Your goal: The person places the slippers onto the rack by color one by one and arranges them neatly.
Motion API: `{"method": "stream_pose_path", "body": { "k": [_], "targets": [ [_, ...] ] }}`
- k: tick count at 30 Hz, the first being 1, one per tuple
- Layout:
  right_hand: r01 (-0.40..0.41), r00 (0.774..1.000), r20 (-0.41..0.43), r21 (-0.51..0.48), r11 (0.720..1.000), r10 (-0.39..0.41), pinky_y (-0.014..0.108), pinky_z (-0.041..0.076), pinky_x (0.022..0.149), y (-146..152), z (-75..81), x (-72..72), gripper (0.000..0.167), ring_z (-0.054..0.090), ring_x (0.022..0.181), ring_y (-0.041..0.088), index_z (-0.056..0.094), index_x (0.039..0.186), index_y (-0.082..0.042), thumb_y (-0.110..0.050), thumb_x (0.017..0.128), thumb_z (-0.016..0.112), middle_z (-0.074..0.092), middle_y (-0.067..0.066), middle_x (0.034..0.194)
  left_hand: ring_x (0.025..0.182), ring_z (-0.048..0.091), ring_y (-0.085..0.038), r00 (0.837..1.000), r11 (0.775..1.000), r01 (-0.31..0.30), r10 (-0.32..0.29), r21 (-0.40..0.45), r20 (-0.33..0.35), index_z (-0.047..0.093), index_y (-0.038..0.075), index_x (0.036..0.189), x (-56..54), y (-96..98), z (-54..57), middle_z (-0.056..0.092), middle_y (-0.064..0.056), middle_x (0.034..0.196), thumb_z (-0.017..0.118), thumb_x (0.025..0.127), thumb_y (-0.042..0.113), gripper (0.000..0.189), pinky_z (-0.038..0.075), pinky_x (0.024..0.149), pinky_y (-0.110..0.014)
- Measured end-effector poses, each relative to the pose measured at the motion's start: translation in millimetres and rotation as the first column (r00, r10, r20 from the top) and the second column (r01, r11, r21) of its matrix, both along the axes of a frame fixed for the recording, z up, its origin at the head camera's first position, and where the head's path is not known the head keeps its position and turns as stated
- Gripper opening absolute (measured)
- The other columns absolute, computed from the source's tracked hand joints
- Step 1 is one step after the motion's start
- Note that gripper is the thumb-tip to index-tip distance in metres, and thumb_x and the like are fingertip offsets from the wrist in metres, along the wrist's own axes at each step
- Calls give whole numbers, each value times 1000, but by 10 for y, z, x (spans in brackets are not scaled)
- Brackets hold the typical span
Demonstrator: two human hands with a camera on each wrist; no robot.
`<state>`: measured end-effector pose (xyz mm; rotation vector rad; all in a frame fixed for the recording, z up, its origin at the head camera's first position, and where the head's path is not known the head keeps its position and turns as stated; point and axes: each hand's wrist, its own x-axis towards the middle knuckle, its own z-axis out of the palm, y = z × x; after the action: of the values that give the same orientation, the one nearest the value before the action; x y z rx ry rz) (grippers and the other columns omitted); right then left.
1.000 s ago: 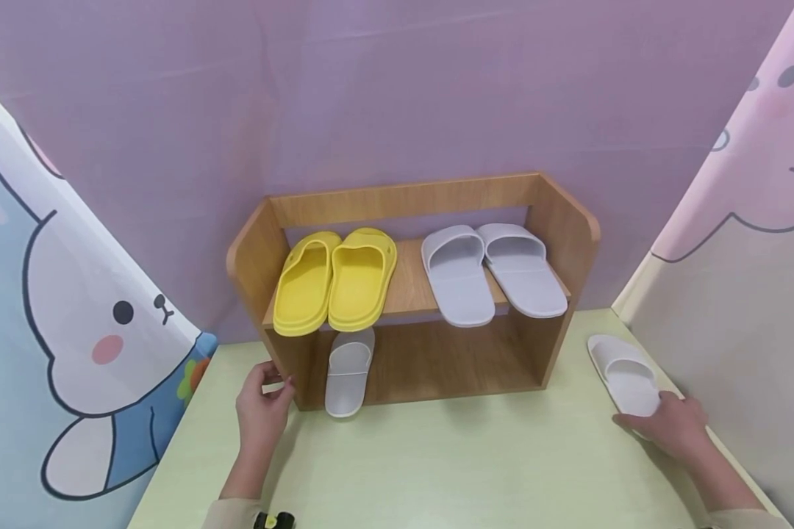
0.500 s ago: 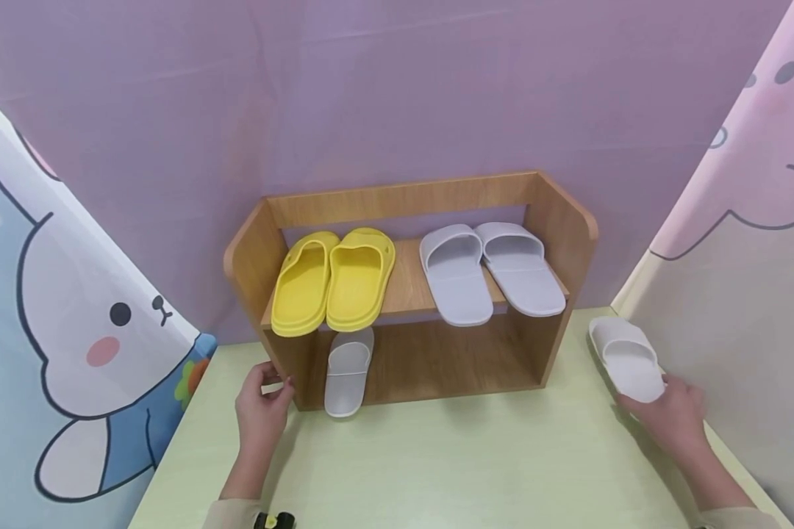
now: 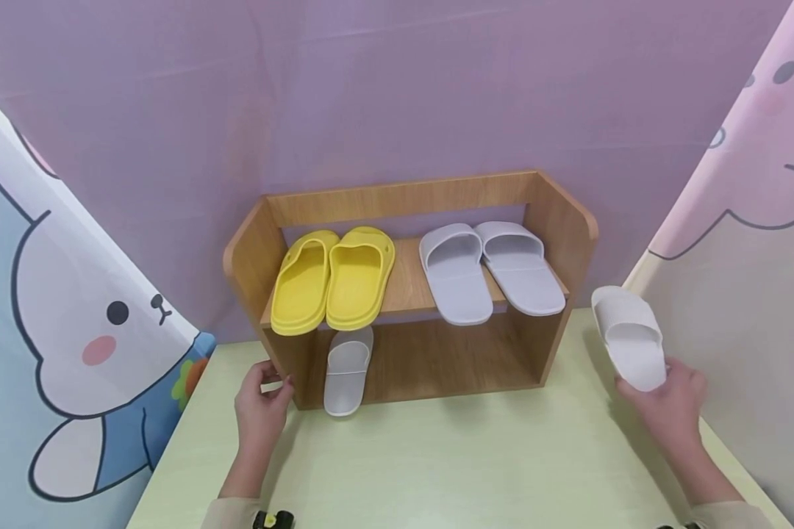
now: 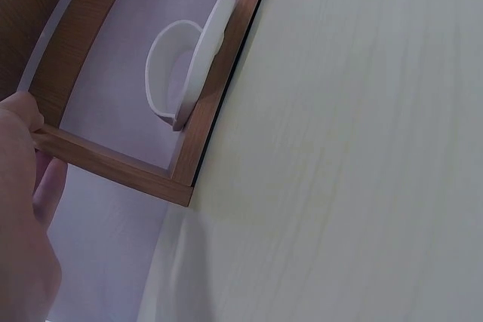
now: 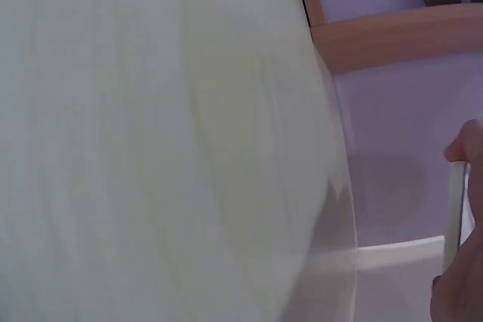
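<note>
My right hand [image 3: 675,408] grips the heel end of a white slipper [image 3: 630,329], raised off the table to the right of a wooden shoe rack [image 3: 437,364]. In the right wrist view the slipper's edge [image 5: 454,205] shows between thumb and fingers. My left hand [image 3: 262,404] pinches the front edge of the rack's left side panel, thumb on one face and fingers on the other in the left wrist view. On the bottom level, close to that panel, stands a single white slipper [image 3: 346,378], its toe pointing inward.
Along the upper shelf sit a pair of yellow clogs [image 3: 360,283] at left and a pair of pale grey slippers [image 3: 462,283] at right. The rack stands on a pale green table [image 3: 437,470] against a purple backdrop [image 3: 397,95]. Printed cloths flank both sides.
My right hand has lifted the white slipper from the table, its toe tipping up and away. My left hand stays on the rack's side panel.
</note>
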<state>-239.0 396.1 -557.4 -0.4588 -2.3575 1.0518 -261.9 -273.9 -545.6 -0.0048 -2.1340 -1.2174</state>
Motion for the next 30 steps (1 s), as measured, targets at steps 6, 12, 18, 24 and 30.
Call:
{"method": "stream_pose_path", "body": {
  "k": [6,12,18,24,30],
  "targets": [
    [37,998,-45,-50,998,-39,43,39,84,-121,116,-44,90,34,129,39,52,147,16,-14,75,97,42,33,138,94,68,0,1000,1000,0,0,3,-3,70,4,120,-10,-4,3,74,-8,107,81,92,-6,32,61,73,-12],
    [52,995,-78,-98,994,-60,30,40,87,-268,199,-57,98,34,134,32,46,157,9,-10,75,97,36,29,151,94,68,0,1000,1000,-4,4,2,-1,71,5,120,-4,-8,0,74,-8,107,82,92,-6,32,61,72,-12],
    [72,986,-142,-118,990,-89,25,44,94,-401,255,-43,100,37,131,23,46,159,0,-8,74,97,35,19,152,95,67,-1,1000,1000,-10,10,-8,2,70,6,120,-2,-8,-8,75,-6,108,82,92,-4,32,61,72,-11],
    [68,951,-290,-133,989,-104,20,44,94,-520,332,-19,100,40,119,7,47,158,-6,-1,71,96,35,-4,141,94,68,-2,1000,1000,-9,9,-4,0,70,6,120,5,4,-2,74,-6,107,83,92,-4,32,61,72,-12],
    [21,889,-450,-146,989,-85,19,45,90,-608,399,12,99,43,117,4,52,157,-13,7,68,92,31,-19,138,94,67,-2,1000,1000,-15,15,-5,3,70,6,120,9,11,7,74,-6,107,83,92,-4,32,60,72,-11]
  ]
}}
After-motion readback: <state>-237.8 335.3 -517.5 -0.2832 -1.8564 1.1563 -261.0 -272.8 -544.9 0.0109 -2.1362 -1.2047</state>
